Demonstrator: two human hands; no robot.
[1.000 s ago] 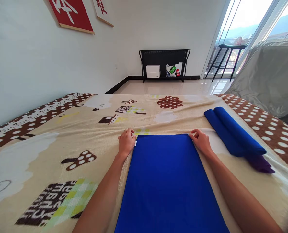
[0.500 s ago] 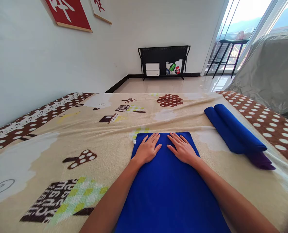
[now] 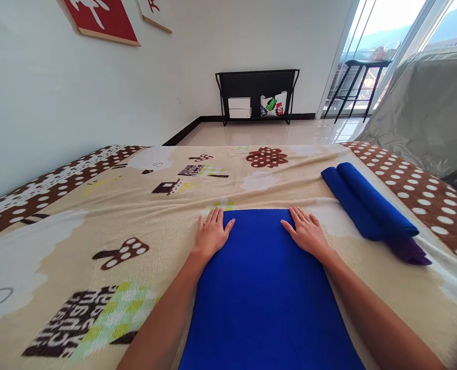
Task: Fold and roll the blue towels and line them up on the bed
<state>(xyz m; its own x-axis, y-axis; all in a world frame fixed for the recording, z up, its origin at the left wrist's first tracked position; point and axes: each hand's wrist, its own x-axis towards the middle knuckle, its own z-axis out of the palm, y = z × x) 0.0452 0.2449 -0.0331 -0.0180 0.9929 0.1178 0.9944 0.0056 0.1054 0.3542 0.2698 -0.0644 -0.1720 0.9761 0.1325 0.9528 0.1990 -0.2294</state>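
Observation:
A blue cloth (image 3: 267, 288) lies flat on the patterned blanket (image 3: 166, 221), its far edge straight and its near end running out of the bottom of the view. My left hand (image 3: 212, 231) rests palm down over its far left corner, fingers stretched and partly on the blanket. At the far right corner my right hand (image 3: 306, 231) lies flat too, its fingers spread. Neither hand grips anything. To the right sits a folded blue cloth (image 3: 370, 203), with a dark purple cloth (image 3: 409, 251) showing from under its near end.
Beyond the blanket, a black rack (image 3: 257, 85) holds white boxes (image 3: 239, 107) and a printed bag (image 3: 273, 105) against the wall. A dark stool (image 3: 368, 64) stands by the window. A grey-covered object (image 3: 428, 113) is at the right. Red and white scrolls hang at upper left.
My hands have slid apart, the left one leftward and the right one rightward, out to the cloth's far corners. The far edge now looks smooth and straight. The view has shifted slightly.

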